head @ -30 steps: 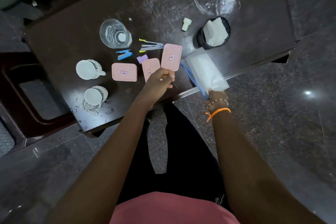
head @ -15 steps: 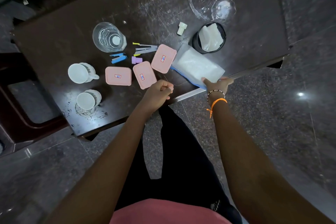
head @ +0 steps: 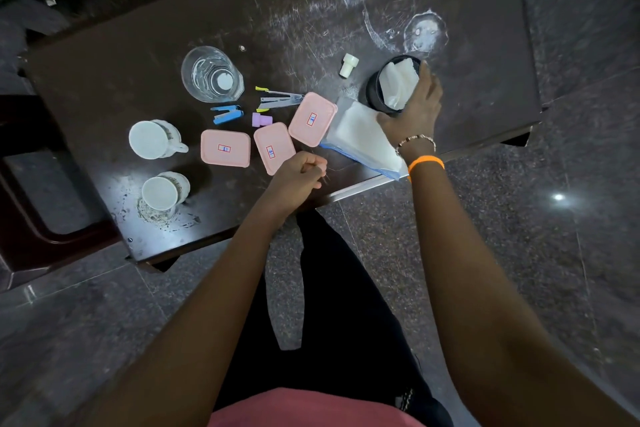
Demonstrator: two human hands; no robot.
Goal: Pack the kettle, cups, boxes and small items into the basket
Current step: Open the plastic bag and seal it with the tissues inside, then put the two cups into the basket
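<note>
Three pink lidded boxes [head: 225, 148] [head: 273, 149] [head: 312, 118] lie in a row on the dark table [head: 138, 55]. My left hand [head: 298, 177] is a closed fist with nothing in it, just in front of the middle box. My right hand [head: 412, 107] wraps around the near side of a black round pot [head: 375, 90] that has white stuff inside. A white translucent container with a blue edge [head: 356, 139] lies under my right wrist. Two white cups [head: 152, 139] [head: 162, 191] stand at the left, and a clear glass [head: 211, 74] behind the boxes.
Small items lie between the glass and the boxes: a blue stapler [head: 227, 114], a grey stapler [head: 280, 99] and a purple piece [head: 262, 119]. A white cap [head: 348, 65] stands left of the pot. A dark wooden frame [head: 20, 218] sits left of the table.
My left hand let go of the right pink box and drew back into a fist. My right hand left the white container, which now lies flat, and reached forward onto the black pot.
</note>
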